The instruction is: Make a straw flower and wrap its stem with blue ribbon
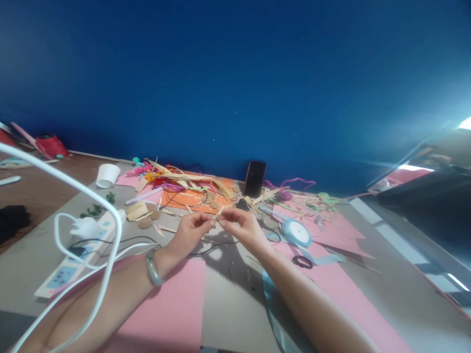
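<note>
My left hand (189,235), a pale bangle (153,268) on its wrist, is closed in a pinch. My right hand (245,228) meets it fingertip to fingertip, also pinching. Between them a small pale strip (220,212), like straw or thin wood, sticks up; most of it is hidden by the fingers. Both hands hover over the grey table, near an orange sheet (176,198) strewn with straw-coloured strips (184,175). Below the left forearm lies a pink paper sheet (176,304).
A white cable (117,230) loops across the left foreground, beside a power strip (69,267). A white cup (108,175) stands at the back left. A phone (255,179) leans on the blue wall. Right of my hands lie a ribbon roll (297,232) and black tape (302,262).
</note>
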A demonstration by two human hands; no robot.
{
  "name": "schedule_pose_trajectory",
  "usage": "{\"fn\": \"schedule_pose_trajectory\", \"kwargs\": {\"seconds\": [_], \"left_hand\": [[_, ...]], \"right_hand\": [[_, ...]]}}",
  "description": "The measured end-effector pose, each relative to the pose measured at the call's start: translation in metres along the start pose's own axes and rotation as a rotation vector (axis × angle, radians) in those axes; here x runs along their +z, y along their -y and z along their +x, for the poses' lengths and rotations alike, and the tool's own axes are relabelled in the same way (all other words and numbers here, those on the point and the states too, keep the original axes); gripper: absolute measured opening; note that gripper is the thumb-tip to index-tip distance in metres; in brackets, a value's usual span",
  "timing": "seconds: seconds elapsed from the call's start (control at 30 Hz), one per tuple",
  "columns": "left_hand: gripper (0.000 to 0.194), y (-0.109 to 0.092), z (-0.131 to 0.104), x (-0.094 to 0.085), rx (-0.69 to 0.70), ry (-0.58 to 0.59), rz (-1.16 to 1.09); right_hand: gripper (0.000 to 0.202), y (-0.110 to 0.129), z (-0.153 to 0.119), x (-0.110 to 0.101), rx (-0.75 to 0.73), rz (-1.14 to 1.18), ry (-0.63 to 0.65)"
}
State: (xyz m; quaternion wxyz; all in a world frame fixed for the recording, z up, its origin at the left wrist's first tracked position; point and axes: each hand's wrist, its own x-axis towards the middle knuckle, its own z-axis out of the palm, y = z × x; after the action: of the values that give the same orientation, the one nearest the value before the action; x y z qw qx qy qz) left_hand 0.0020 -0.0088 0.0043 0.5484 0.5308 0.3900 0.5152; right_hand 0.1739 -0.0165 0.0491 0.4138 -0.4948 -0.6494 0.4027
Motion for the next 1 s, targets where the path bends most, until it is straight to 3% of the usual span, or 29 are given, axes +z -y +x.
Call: {"fn": "schedule_pose_trajectory", "kwargs": {"seconds": [0.1, 0.37, 0.47, 0.6, 1.0], "left_hand": [[0.018, -0.003, 0.004, -0.006, 0.021, -0.063, 0.021], [0.017, -0.001, 0.023, -0.018, 0.064, -0.258, -0.043], [0.018, 0.002, 0.026, -0.020, 0.044, -0.289, -0.078], [0.018, 0.005, 0.027, -0.021, 0.031, -0.284, -0.069], [0.022, -0.002, 0.042, -0.033, 0.085, -0.416, -0.213]], "right_hand": [[0.041, -0.004, 0.004, -0.003, -0.017, 0.039, -0.063], [0.013, -0.027, 0.011, -0.002, -0.122, -0.296, -0.094], [0.011, -0.036, 0.016, -0.008, -0.223, -0.672, -0.071], [0.020, -0.048, 0.024, -0.014, -0.298, -1.227, 0.125], [0.022, -0.063, 0.030, -0.015, -0.371, -1.333, 0.305]]}}
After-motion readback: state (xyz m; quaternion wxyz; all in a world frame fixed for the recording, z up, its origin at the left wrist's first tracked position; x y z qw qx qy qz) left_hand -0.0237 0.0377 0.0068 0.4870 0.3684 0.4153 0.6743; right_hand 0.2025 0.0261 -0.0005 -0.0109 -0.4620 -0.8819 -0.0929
